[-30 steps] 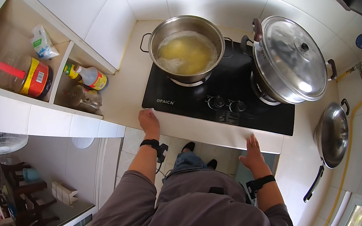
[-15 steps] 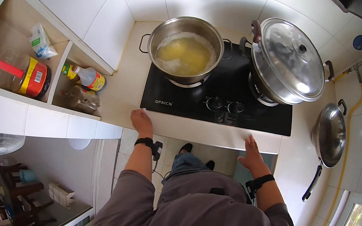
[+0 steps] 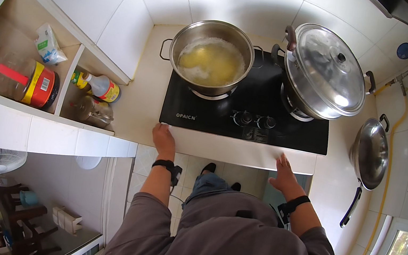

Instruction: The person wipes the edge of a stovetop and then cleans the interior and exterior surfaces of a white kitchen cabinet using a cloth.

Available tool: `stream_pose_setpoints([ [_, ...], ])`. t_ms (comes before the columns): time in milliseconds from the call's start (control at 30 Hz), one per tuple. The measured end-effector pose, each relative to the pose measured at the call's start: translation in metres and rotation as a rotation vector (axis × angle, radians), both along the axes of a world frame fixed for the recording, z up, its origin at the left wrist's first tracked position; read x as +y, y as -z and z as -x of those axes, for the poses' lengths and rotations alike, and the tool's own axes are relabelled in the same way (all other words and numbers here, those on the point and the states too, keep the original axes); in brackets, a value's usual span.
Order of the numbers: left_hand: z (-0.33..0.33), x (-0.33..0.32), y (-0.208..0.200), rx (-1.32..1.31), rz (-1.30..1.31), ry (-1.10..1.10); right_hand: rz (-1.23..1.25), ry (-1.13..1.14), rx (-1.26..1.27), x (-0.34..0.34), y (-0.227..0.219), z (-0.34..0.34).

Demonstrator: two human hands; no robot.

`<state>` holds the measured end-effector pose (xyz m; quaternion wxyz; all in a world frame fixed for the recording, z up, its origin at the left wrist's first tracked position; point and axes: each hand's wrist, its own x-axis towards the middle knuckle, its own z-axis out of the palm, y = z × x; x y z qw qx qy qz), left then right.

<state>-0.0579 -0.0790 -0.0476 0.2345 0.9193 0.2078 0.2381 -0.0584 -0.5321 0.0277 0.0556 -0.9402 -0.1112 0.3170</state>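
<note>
At the counter's front edge, my left hand [image 3: 164,140] is closed just below the left front corner of the black gas stove [image 3: 205,117]. A small white bit shows at its fingertips, too little to name. My right hand [image 3: 285,174] rests against the front edge farther right, fingers stretched out, holding nothing. A two-handled steel pot [image 3: 172,57] stands on the left burner, with foamy liquid over something yellow [image 3: 212,63] inside. The right burner carries a large steel pan under a domed lid [image 3: 327,67].
Left of the stove, a shelf [image 3: 69,80] holds a large plastic bottle [image 3: 13,75], smaller bottles [image 3: 102,88], a glass jar [image 3: 94,112] and a white packet [image 3: 49,45]. A steel wok [image 3: 372,153] hangs at the right near a yellow gas hose [image 3: 389,175].
My left hand has slid slightly right along the counter edge, its fingers turned more upward. My right hand stays where it was. The pots look the same.
</note>
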Motion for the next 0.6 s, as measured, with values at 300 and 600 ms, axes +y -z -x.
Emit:
stream_pose_setpoints([
  [300,0.002,0.007,0.001,-0.012,-0.057,0.229,0.036,0.003,0.032,-0.003,0.003,-0.002],
  [600,-0.004,-0.036,0.014,-0.116,0.032,0.181,0.039,0.011,-0.021,0.006,0.004,-0.001],
])
